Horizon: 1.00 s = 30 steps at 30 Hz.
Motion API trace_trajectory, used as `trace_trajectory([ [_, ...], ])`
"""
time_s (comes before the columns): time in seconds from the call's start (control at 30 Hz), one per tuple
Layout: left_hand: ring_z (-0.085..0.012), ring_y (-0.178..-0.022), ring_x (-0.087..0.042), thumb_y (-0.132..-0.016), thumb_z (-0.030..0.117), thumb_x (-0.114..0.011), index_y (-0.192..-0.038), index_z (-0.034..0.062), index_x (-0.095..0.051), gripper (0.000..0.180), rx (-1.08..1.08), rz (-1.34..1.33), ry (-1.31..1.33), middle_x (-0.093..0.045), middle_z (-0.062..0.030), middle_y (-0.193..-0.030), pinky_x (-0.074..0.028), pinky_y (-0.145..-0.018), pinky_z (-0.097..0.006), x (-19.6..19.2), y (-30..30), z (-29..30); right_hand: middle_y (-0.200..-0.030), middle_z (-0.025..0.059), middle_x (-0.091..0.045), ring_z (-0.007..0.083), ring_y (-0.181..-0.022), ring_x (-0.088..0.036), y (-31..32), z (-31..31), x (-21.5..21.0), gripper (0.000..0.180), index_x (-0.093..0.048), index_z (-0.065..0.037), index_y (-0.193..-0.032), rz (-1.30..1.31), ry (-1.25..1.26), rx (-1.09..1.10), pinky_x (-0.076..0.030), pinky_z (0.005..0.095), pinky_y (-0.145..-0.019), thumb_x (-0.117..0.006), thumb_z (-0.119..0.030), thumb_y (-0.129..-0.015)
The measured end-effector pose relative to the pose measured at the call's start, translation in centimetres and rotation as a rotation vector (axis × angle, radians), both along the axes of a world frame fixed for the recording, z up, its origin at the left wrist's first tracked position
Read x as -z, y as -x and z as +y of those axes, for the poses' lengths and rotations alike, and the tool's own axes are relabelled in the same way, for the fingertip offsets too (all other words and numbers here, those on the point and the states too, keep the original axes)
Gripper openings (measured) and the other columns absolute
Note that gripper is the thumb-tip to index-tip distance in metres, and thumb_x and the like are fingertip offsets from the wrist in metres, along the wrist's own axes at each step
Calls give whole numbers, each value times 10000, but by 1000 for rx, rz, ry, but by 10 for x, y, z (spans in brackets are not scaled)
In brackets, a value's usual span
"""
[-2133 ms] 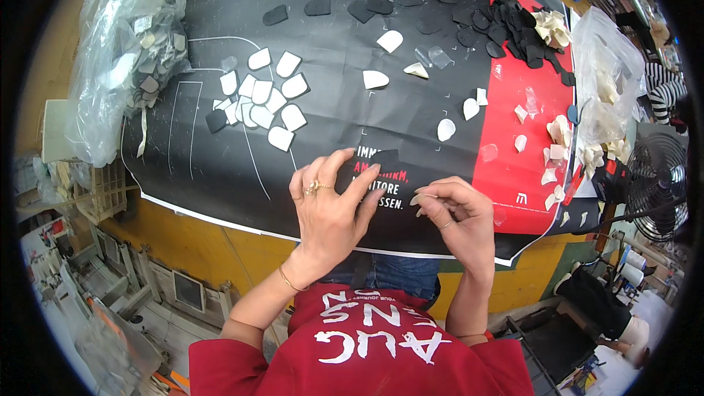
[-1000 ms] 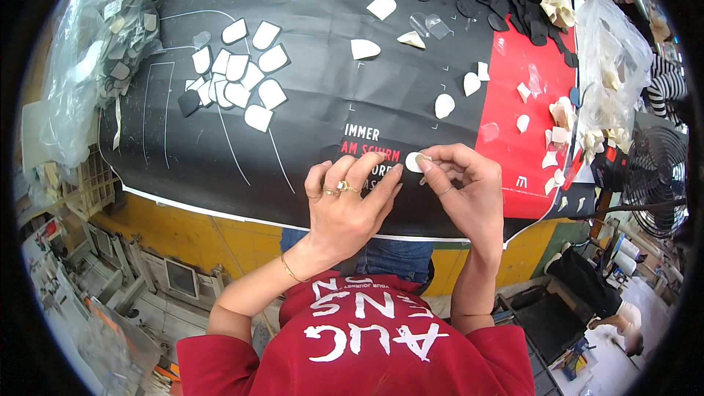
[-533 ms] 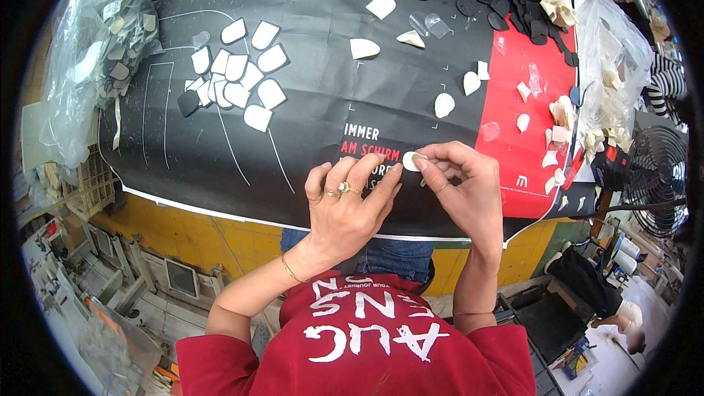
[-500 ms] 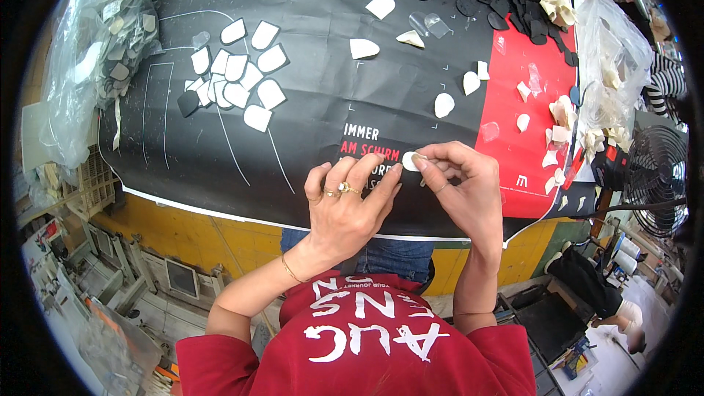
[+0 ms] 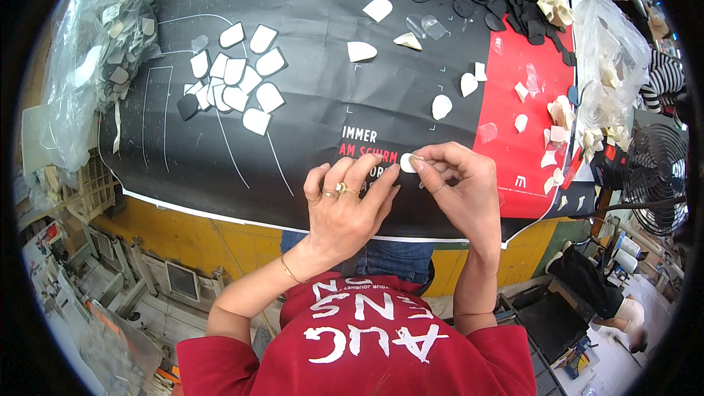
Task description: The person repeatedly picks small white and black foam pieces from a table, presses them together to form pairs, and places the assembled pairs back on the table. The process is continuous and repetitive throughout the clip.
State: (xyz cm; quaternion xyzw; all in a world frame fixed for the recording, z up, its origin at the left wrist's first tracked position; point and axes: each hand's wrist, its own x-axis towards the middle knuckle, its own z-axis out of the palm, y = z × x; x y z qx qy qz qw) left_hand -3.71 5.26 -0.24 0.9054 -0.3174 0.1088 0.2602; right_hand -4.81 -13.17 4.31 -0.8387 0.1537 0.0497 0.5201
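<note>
My right hand (image 5: 462,176) is closed, pinching a small white rounded pad (image 5: 407,163) between thumb and index finger just above the black sheet. My left hand (image 5: 350,194), with rings on it, is beside the pad's left edge. Its fingers are bent and apart, and the index fingertip is at or very near the pad; I cannot tell whether it touches. Farther left on the sheet lies a loose group of white, round-ended pads with dark edges (image 5: 235,71). Beyond my hands are several white pieces, among them one rounded piece (image 5: 441,107).
A printed black-and-red sheet (image 5: 308,103) covers the table. Black pads (image 5: 524,7) are heaped at far right, near crumpled cream scraps (image 5: 555,6). Plastic bags (image 5: 609,44) lie at both sides, the left one holding pieces. A black fan (image 5: 655,176) stands right; another person (image 5: 664,81) is beyond.
Both hands stay almost in place. The white pad in my right fingers has shifted slightly left and tilted a little; the whole view has moved very slightly.
</note>
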Motion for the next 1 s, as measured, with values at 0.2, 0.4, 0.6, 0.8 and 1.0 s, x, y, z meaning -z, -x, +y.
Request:
trace_trajectory([
  [0.2,-215,-1079,-528,-750,193,-803,-1155,234,-723,414,36,-19,-69,-579,-15,-1207,-316,-989,-419,0,-2,-1,-829,65,-707,67,-698,-655,1,1,1,98,-723,51,-960,-12,23,6,-539,213,-644,-735,-7,-880],
  [0.4,-208,-1091,-538,-748,188,-794,-1179,233,-723,439,45,-27,-117,-596,-12,-1205,-307,-1021,-426,0,-1,0,-726,49,-627,90,-592,-583,8,17,5,255,-656,26,-1059,-80,91,156,-498,238,-559,-781,-60,-853],
  [0.6,-204,-1086,-547,-744,187,-792,-1173,219,-727,435,60,-34,-124,-605,-14,-1188,-300,-1027,-429,-2,-2,-1,-760,-1,-595,36,-620,-538,10,29,8,356,-586,3,-1142,-37,94,294,-434,190,-546,-789,-52,-855],
  [0.8,-203,-1078,-554,-740,180,-788,-1171,218,-728,437,58,-42,-116,-603,-17,-1157,-300,-1025,-429,-1,-4,-1,-846,46,-540,158,-643,-555,9,27,15,429,-566,-39,-1106,-111,405,318,-459,326,-591,-837,-192,-809],
  [1.0,-208,-1083,-554,-747,148,-762,-1148,223,-732,409,60,-64,-122,-593,-27,-1154,-297,-1036,-434,-1,-6,-3,-798,25,-536,189,-616,-533,8,20,18,416,-545,-77,-1118,-53,309,387,-434,346,-580,-816,-199,-826],
])
